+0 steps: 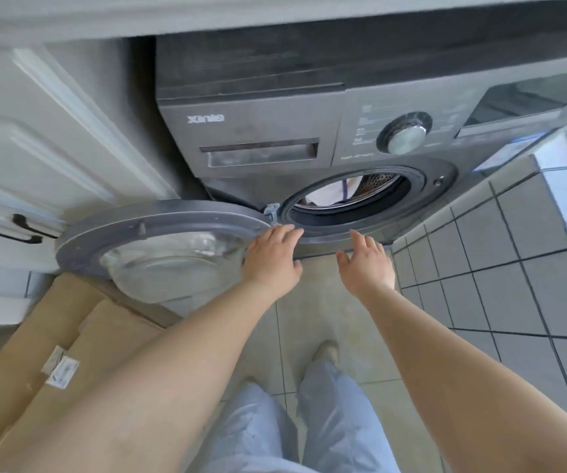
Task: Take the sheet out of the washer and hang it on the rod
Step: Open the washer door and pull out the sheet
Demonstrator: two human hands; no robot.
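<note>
Head view: washer [275,124] drum holds white sheet [331,191], door [159,240] open.

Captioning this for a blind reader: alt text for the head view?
Both hands, left and right, reach open toward a grey washer whose door hangs open to the left. A white sheet shows inside the drum.

Sheet [329,191] inside washer [275,131], door [159,240] leftward.
</note>
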